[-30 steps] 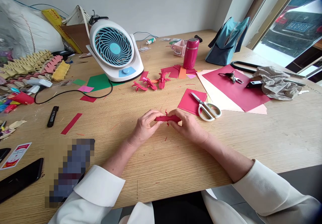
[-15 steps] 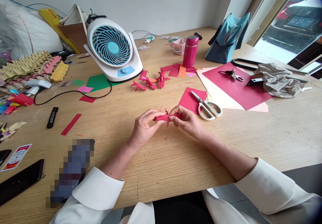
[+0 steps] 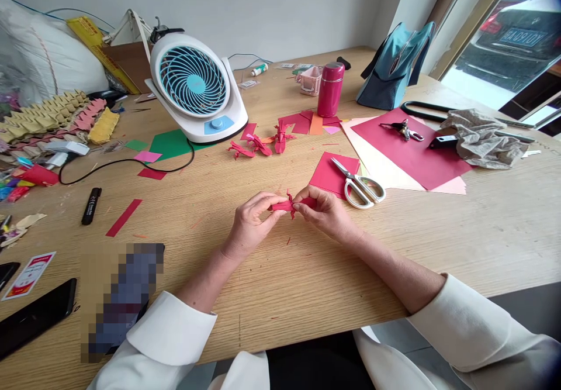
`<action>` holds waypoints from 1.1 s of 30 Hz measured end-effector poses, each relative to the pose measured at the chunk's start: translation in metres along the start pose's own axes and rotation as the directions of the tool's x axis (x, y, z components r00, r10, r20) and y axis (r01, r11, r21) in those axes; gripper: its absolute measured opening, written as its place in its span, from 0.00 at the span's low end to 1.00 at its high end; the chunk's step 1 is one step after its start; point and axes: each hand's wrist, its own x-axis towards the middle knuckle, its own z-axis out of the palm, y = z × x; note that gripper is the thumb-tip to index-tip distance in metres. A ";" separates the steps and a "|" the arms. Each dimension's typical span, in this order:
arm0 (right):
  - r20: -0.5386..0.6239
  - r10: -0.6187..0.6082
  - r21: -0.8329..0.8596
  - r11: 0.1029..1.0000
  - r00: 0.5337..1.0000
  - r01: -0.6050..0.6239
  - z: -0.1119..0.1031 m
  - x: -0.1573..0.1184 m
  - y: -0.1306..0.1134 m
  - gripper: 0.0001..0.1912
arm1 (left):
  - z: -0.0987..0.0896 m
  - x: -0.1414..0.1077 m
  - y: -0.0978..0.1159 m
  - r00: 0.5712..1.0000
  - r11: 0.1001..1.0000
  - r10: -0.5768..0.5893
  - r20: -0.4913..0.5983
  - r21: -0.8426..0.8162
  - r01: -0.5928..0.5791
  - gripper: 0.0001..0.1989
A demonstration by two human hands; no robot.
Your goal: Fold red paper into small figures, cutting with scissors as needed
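1. I see a small folded piece of red paper (image 3: 289, 204) held just above the pale wooden worktop (image 3: 280, 285), near the middle of its front half.
2. My left hand (image 3: 250, 223) pinches the paper's left end between thumb and fingertips.
3. My right hand (image 3: 325, 210) grips its right end, fingers curled over the fold; both hands are closed on it.
4. Just right of the right hand lie white-handled scissors (image 3: 360, 184), resting on a red paper square (image 3: 329, 173).
5. Further back sit three finished red folded paper figures (image 3: 258, 143), near a white desk fan with a blue grille (image 3: 195, 86).
6. A dark pink flask (image 3: 330, 89) stands behind them.
7. A large dark red sheet (image 3: 416, 153) lies to the right, keys (image 3: 405, 130) on top.
8. A black marker (image 3: 91, 205) and a red paper strip (image 3: 124, 216) lie well to the left.
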 end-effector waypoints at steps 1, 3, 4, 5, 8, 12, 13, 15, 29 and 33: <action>-0.001 0.017 0.008 1.000 1.000 -0.017 0.000 0.000 0.000 0.10 | 0.000 0.000 0.000 1.000 1.000 0.001 -0.003 0.002 -0.001 0.08; -0.010 0.045 0.029 0.999 0.999 -0.045 0.000 0.001 0.001 0.11 | 0.000 0.000 0.001 1.000 1.000 0.008 -0.012 0.010 -0.008 0.08; -0.013 0.055 0.032 0.998 0.998 -0.055 0.000 0.001 0.001 0.12 | 0.000 0.001 0.001 1.000 1.000 0.014 -0.018 0.017 -0.014 0.08; -0.015 0.061 0.027 0.998 0.998 -0.061 0.000 0.002 0.000 0.12 | 0.000 0.001 0.001 1.000 0.999 0.022 -0.022 0.025 -0.022 0.08; -0.016 0.064 -0.013 0.998 0.998 -0.064 0.000 0.002 -0.002 0.13 | 0.000 0.000 0.001 0.998 0.997 0.050 -0.026 0.054 -0.048 0.09; -0.013 0.038 -0.052 0.998 0.999 -0.039 -0.001 0.002 -0.002 0.11 | 0.000 -0.001 0.002 0.993 0.989 0.116 -0.009 0.096 -0.115 0.09; -0.010 0.034 -0.062 0.997 0.999 -0.035 -0.002 0.002 -0.002 0.10 | 0.000 -0.001 0.003 0.991 0.986 0.131 0.004 0.108 -0.130 0.08; -0.003 0.033 -0.078 0.996 0.999 -0.033 -0.002 0.003 -0.001 0.09 | -0.001 -0.001 0.004 0.989 0.981 0.145 0.037 0.127 -0.149 0.08; 0.061 0.088 -0.220 0.973 0.994 -0.072 -0.006 0.001 -0.009 0.07 | 0.000 -0.002 0.002 0.975 0.970 0.189 0.113 0.132 -0.203 0.08; 0.059 0.039 -0.253 0.967 0.997 -0.023 -0.006 0.001 -0.011 0.06 | 0.000 -0.003 0.000 0.973 0.965 0.197 0.121 0.150 -0.214 0.10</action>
